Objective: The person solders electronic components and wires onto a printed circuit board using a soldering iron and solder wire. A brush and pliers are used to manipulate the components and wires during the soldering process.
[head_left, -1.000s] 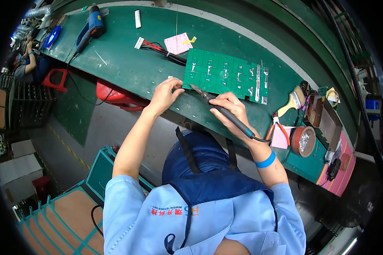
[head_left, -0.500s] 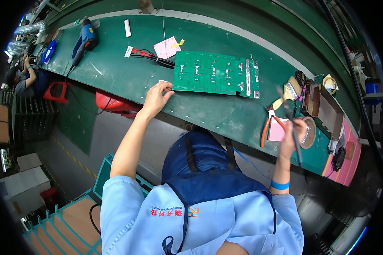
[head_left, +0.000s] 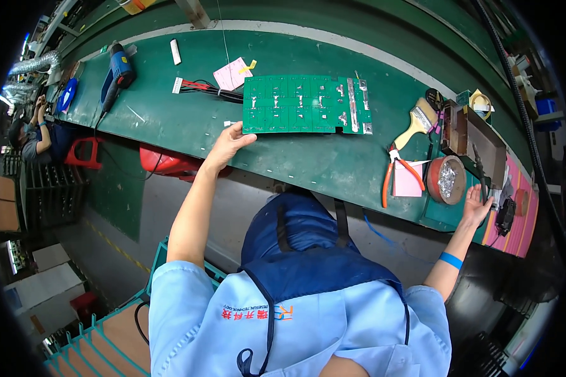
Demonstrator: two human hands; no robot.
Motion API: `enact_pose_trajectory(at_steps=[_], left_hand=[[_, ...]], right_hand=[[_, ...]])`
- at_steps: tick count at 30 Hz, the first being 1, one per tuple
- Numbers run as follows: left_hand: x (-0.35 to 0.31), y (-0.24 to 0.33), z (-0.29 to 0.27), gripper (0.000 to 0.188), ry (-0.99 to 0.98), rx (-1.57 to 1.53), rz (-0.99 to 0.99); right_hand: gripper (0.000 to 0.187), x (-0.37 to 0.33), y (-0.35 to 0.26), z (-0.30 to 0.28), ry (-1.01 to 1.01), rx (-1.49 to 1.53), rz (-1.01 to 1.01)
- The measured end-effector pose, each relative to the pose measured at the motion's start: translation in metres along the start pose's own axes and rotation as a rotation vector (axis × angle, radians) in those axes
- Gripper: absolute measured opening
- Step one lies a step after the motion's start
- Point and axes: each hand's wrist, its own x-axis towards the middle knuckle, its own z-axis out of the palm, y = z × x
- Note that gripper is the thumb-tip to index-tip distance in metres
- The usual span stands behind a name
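My left hand [head_left: 228, 149] pinches the lower left corner of a green circuit board [head_left: 289, 103], its thumb along the near edge. Silvery solder patches dot the board, and a long silver strip runs across its right part. At the far right, my right hand [head_left: 475, 206] is turned palm up beside the cardboard box. A slim dark tool, apparently a soldering iron [head_left: 480, 164], runs between its thumb and fingers, tip pointing away from me. Left of that hand is a round reddish-brown dish [head_left: 447, 180] of silvery scraps. Black and red wires [head_left: 210, 88] with a white connector extend beyond the board's left edge.
Orange-handled pliers [head_left: 393, 169] lie over pink paper [head_left: 409, 179], beside a brush [head_left: 415, 122]. An open cardboard box [head_left: 478, 141] stands at right. A blue heat gun [head_left: 121, 69] rests at far left, with a white stick [head_left: 175, 52] nearby. Another person [head_left: 36, 135] sits beyond.
My right hand has swung right with the dark tool, from over the pliers and dish to beside the box. My left hand still grips the board's corner. The view has shifted slightly.
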Motion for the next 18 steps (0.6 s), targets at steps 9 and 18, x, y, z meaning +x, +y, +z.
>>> enact_pose_trajectory(at_steps=[9, 18], left_hand=[[0.004, -0.012, -0.002, 0.036, -0.016, -0.022, -0.114], [0.007, -0.004, -0.002, 0.031, -0.005, -0.093, -0.039]], right_hand=[[0.036, 0.033, -0.009, -0.025, -0.102, 0.096, 0.058], [0.036, 0.075, 0.005, -0.025, 0.047, 0.073, 0.132]])
